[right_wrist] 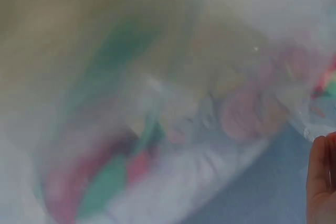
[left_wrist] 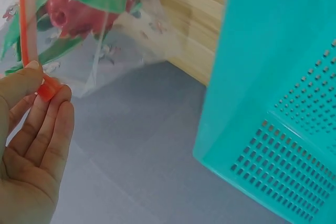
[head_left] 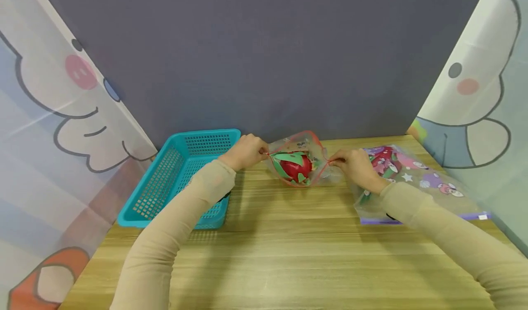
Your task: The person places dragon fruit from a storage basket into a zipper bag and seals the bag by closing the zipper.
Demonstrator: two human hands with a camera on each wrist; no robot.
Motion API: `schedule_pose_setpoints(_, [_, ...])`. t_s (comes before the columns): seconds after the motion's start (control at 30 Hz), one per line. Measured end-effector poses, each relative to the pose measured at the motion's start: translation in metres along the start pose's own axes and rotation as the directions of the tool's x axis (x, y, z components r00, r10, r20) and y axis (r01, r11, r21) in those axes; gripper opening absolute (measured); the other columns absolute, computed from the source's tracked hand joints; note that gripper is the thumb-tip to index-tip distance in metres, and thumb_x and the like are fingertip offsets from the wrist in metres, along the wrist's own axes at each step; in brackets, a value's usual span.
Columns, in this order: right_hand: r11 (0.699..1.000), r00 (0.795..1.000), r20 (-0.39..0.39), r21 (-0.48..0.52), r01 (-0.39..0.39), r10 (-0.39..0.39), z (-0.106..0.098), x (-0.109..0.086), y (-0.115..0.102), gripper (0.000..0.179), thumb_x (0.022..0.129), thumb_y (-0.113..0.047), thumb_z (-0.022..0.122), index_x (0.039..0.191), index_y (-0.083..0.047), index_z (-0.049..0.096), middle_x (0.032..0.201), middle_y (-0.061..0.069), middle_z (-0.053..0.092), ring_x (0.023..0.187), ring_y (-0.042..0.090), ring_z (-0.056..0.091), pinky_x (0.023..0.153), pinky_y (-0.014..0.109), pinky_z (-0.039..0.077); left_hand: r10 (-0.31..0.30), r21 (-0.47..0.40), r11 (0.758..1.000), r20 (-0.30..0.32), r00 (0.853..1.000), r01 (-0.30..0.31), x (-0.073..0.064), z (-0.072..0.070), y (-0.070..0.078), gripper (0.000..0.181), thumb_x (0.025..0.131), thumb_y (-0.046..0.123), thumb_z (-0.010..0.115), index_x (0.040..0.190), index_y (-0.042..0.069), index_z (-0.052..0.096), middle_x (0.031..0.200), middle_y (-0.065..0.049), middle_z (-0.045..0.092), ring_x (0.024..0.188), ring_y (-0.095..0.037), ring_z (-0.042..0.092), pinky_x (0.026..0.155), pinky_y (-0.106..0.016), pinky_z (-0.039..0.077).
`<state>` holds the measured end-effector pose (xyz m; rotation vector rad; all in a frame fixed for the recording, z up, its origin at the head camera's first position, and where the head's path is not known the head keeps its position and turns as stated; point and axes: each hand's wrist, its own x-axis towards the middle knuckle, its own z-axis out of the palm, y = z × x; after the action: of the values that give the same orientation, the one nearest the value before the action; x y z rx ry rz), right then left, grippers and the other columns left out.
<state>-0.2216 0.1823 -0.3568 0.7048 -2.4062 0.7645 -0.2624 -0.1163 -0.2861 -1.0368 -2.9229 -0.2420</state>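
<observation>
Between both hands stands a clear zip bag [head_left: 284,144] with a red zip edge and small printed figures. Its mouth gapes towards the head camera. Inside lies a red dragon fruit [head_left: 298,168] with green scales, also seen through the plastic in the left wrist view. The left hand [head_left: 247,151] pinches the left end of the red zip; close up, thumb and fingertips hold a red-orange tab [left_wrist: 48,88]. At the opposite end, the right hand [head_left: 356,165] pinches the zip edge. Only part of that hand [right_wrist: 319,177] shows in the right wrist view.
A turquoise plastic basket [head_left: 177,140] stands to the left, beside the left forearm. On the right lies a larger clear bag [head_left: 425,195] with a purple zip and cartoon prints, a red and green thing in it. A grey panel [head_left: 264,58] rises behind the wooden table [head_left: 280,255].
</observation>
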Motion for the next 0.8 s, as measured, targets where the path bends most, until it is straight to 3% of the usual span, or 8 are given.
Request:
schedule_pose_setpoints(0.2, [1.0,0.999,-0.024,-0.003,-0.031,0.031,-0.014,0.009,-0.004,0.007,0.077,-0.001,0.069,0.082,0.004,0.071,0.077,0.018,0.069,0.061,0.027,0.066,0.053,0.037,0.053,-0.019,-0.035,0.999,-0.02,1.0,0.019,-0.005,-0.004,-0.008,0.017,0.086,0.015,0.064,0.1,0.007,0.071,0.095,-0.008,0.07,0.078,-0.017,0.066,0.071,-0.03,0.054])
schedule_pose_setpoints(0.4, [0.997,0.998,-0.063,-0.07,-0.027,0.022,-0.026,0.022,-0.007,0.007,0.077,-0.004,0.071,0.081,0.001,0.072,0.074,0.015,0.068,0.052,0.021,0.06,0.05,0.036,0.048,-0.07,-0.054,0.996,-0.062,0.996,0.067,-0.01,-0.011,-0.016,0.017,0.087,0.014,0.063,0.099,0.006,0.071,0.095,-0.009,0.069,0.076,-0.017,0.065,0.07,-0.031,0.053])
schedule_pose_setpoints(0.63, [0.99,0.996,0.0,-0.106,-0.094,0.094,-0.04,0.037,-0.015,0.009,0.08,-0.008,0.069,0.085,-0.001,0.072,0.079,0.016,0.069,0.056,0.023,0.06,0.059,0.043,0.048,-0.085,-0.044,0.996,-0.101,0.991,0.081,-0.006,-0.021,-0.016,0.018,0.088,0.015,0.061,0.101,0.005,0.07,0.092,-0.01,0.07,0.066,-0.014,0.063,0.065,-0.028,0.052])
schedule_pose_setpoints(0.8, [0.984,0.991,0.003,-0.113,-0.134,0.135,-0.049,0.047,-0.018,0.011,0.082,-0.009,0.067,0.087,0.0,0.072,0.082,0.018,0.069,0.062,0.028,0.062,0.063,0.045,0.046,-0.116,-0.028,0.993,-0.131,0.985,0.113,-0.003,-0.03,-0.014,0.02,0.089,0.017,0.06,0.103,0.007,0.07,0.094,-0.009,0.07,0.074,-0.017,0.065,0.07,-0.03,0.053])
